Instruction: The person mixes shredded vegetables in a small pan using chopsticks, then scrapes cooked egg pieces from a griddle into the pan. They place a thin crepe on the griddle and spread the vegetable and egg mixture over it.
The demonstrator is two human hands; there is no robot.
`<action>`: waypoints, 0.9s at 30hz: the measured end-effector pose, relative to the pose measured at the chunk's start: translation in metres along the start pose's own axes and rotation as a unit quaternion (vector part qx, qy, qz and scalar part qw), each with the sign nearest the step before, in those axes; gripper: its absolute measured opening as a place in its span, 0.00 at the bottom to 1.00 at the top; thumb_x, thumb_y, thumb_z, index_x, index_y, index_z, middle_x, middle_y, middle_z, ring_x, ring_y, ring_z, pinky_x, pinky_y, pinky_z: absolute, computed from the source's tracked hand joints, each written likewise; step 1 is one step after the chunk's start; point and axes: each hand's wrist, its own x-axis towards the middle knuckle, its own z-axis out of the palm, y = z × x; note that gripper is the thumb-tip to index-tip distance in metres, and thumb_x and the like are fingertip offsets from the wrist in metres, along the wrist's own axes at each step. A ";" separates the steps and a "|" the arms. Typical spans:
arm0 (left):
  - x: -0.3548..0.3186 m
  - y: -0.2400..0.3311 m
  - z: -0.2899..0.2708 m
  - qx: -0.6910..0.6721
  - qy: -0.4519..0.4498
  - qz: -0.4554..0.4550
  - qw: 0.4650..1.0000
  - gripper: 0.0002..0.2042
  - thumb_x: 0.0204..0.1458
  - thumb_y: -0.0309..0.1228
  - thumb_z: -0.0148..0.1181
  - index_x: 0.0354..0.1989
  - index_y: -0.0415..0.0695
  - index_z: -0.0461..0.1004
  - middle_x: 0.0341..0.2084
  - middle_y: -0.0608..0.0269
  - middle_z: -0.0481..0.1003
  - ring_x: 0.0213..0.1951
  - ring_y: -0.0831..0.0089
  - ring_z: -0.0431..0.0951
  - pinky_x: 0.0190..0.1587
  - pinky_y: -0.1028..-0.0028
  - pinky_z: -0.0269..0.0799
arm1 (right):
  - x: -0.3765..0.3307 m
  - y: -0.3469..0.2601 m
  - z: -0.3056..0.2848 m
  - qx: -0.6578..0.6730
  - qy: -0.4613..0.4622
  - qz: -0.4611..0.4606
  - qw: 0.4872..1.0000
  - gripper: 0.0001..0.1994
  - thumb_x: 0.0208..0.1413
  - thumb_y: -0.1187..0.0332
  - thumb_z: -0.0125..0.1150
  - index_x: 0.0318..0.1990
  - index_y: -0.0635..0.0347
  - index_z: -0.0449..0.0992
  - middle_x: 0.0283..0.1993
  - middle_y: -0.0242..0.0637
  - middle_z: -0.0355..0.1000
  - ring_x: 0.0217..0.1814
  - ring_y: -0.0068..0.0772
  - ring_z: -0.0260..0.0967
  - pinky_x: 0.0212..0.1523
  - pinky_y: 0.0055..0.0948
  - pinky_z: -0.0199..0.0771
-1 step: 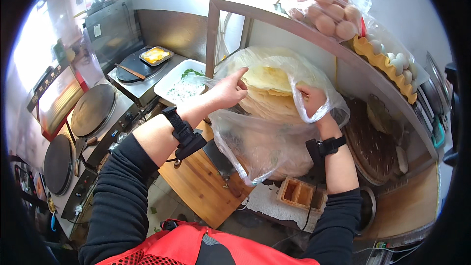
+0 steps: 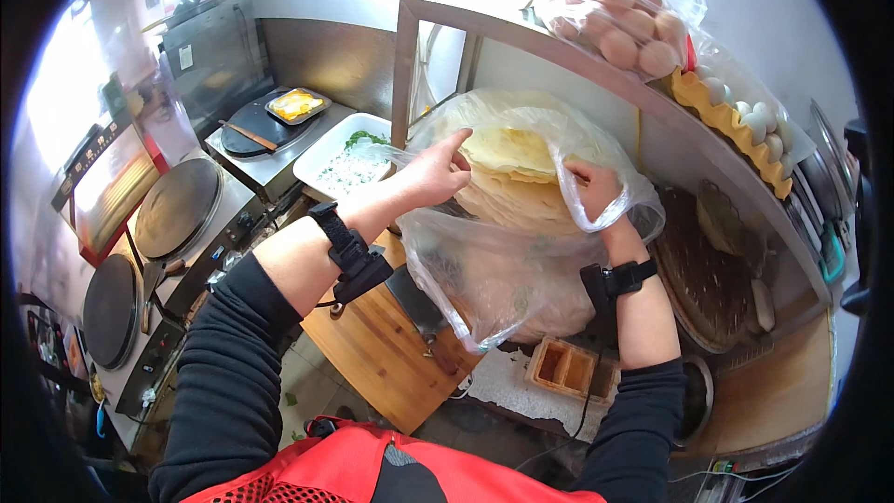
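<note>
A clear plastic bag (image 2: 521, 293) lies spread open in front of me, with a stack of thin round yellowish flatbreads (image 2: 507, 154) in it. At the stack's left side is my left hand (image 2: 436, 172), its index finger stretched over the edge and the other fingers curled at the bag's film. Across from it, my right hand (image 2: 594, 188) pinches the bag at its right rim. A loop of film runs below that hand near the wrist. The fingertips of the right hand are partly hidden by the film.
Eggs in a bag (image 2: 633, 23) and an egg tray (image 2: 731, 135) sit on the shelf above. Round griddles (image 2: 177, 210) stand at left, beside a white tub (image 2: 312, 168) of chopped greens. A wooden board (image 2: 396, 354) and sectioned box (image 2: 565, 366) are nearer.
</note>
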 end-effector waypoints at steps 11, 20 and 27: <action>0.009 -0.020 0.008 -0.028 0.135 0.015 0.990 0.36 0.56 0.40 0.56 0.71 0.44 0.49 0.61 0.43 0.64 0.62 0.53 0.66 0.62 0.64 0.62 | 0.010 -0.026 -0.010 -0.130 0.163 -0.253 0.945 0.05 0.54 0.76 0.60 0.38 0.64 0.78 0.32 0.43 0.76 0.34 0.43 0.73 0.37 0.35 0.72; -0.006 -0.028 -0.014 -0.174 0.178 -0.086 0.965 0.41 0.55 0.37 0.61 0.74 0.63 0.42 0.63 0.37 0.58 0.63 0.57 0.62 0.60 0.62 0.64 | -0.099 -0.073 -0.016 -0.190 0.064 -0.417 0.886 0.06 0.52 0.74 0.60 0.37 0.62 0.75 0.32 0.36 0.74 0.30 0.31 0.72 0.27 0.28 0.73; -0.056 -0.030 0.000 -0.391 0.011 -0.083 0.917 0.39 0.49 0.22 0.57 0.72 0.57 0.52 0.62 0.41 0.60 0.61 0.59 0.65 0.59 0.67 0.66 | -0.162 -0.111 -0.014 -0.199 -0.008 -0.414 0.888 0.08 0.50 0.73 0.61 0.38 0.59 0.76 0.37 0.35 0.76 0.37 0.30 0.74 0.37 0.25 0.75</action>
